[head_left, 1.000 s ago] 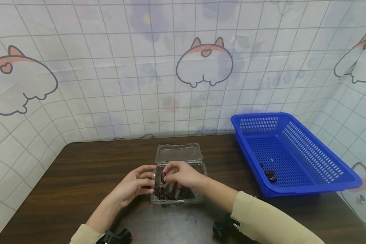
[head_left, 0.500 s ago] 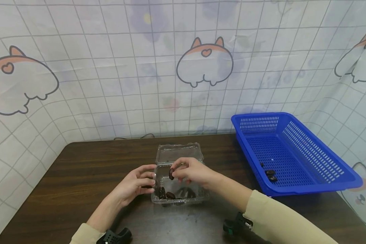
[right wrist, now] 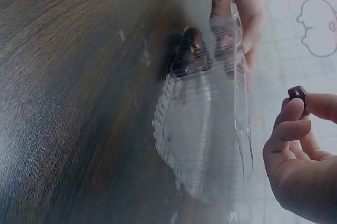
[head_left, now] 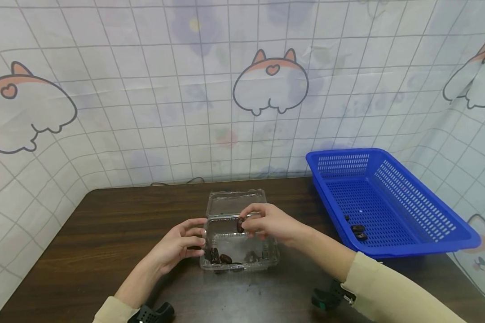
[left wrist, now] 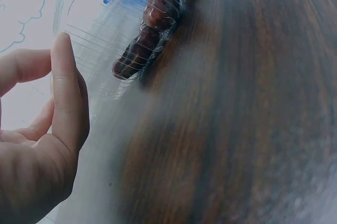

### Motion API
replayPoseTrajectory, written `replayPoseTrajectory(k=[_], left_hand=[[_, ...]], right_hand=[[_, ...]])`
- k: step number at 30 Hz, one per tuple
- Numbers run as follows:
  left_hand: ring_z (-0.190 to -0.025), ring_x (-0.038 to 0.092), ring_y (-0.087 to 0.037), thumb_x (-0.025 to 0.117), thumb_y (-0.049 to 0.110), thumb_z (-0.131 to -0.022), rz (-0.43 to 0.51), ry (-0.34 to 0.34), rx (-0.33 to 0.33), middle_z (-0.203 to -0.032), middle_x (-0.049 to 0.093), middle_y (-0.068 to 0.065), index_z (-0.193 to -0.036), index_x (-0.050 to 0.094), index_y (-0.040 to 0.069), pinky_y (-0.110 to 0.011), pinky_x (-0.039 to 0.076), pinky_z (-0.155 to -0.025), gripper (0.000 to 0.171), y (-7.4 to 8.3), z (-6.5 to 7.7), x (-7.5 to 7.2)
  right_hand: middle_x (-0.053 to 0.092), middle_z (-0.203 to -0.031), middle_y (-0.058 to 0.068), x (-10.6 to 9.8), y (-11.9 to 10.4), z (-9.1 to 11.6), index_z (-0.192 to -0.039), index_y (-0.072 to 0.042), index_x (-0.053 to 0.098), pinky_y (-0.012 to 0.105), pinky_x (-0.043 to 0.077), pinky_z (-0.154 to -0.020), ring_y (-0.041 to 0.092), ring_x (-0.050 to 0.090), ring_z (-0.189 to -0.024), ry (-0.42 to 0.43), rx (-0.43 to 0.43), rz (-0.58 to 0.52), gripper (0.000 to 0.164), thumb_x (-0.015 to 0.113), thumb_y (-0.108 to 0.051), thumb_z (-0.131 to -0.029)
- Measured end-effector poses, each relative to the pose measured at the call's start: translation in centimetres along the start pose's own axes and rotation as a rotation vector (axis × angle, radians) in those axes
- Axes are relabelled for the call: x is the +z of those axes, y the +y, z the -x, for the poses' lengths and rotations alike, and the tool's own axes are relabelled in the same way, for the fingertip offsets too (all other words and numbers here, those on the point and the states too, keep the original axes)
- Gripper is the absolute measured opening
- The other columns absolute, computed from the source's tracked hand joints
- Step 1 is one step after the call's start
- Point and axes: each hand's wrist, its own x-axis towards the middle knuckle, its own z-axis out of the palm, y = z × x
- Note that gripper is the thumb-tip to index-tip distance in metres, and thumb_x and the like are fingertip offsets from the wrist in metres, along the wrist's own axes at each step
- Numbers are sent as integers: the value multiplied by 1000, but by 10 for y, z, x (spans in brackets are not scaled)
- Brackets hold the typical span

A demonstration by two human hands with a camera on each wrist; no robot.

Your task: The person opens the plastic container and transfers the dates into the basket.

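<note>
A clear plastic clamshell box (head_left: 236, 244) stands on the table with its lid (head_left: 234, 204) raised at the back. Several dark brown dates (head_left: 225, 259) lie in its front left part; in the left wrist view the dates (left wrist: 160, 10) show through the wall. My left hand (head_left: 178, 246) rests against the box's left side, its fingers extended along the wall. Between thumb and fingertips, my right hand (head_left: 271, 224) pinches one date (head_left: 240, 225) above the back of the box. The right wrist view shows this pinched date (right wrist: 297, 93) apart from the plastic.
To the right, a blue perforated basket (head_left: 388, 202) holds a few dates (head_left: 358, 229) near its front left. The dark wooden table (head_left: 105, 224) meets a tile-patterned wall covering (head_left: 145, 112) at the back. Dark cables (head_left: 195, 179) show at the table's rear edge.
My right hand has lifted the date from the left part of the box and carried it up and to the right. My left hand has stayed at the box's side.
</note>
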Motion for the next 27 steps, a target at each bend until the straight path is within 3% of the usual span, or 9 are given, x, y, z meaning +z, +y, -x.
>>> replayPoseTrajectory(k=[8, 19, 27], left_hand=[[-90, 63, -17, 67, 0, -97, 4, 0, 3, -113, 57, -8, -154, 37, 0, -34, 61, -80, 65, 0, 1, 0], [-90, 63, -17, 67, 0, -97, -9, 5, -3, -113, 56, -7, -154, 36, 0, -34, 61, -80, 65, 2, 1, 1], [-89, 63, -16, 66, 1, -97, -5, 0, -2, -113, 56, -7, -154, 36, 0, -33, 61, -80, 64, 1, 1, 0]], right_hand=[[69, -88, 10, -14, -5, 9, -122, -1, 61, 31, 43, -60, 24, 61, -78, 23, -17, -8, 26, 66, -10, -99], [65, -88, 9, -50, -19, 34, -123, 0, 58, 28, 41, -60, 23, 57, -79, 68, -67, 10, 27, 67, -11, -99], [64, -103, 10, -75, -26, 53, -126, -1, 56, 28, 42, -63, 22, 57, -83, 102, -63, 22, 30, 66, -14, -101]])
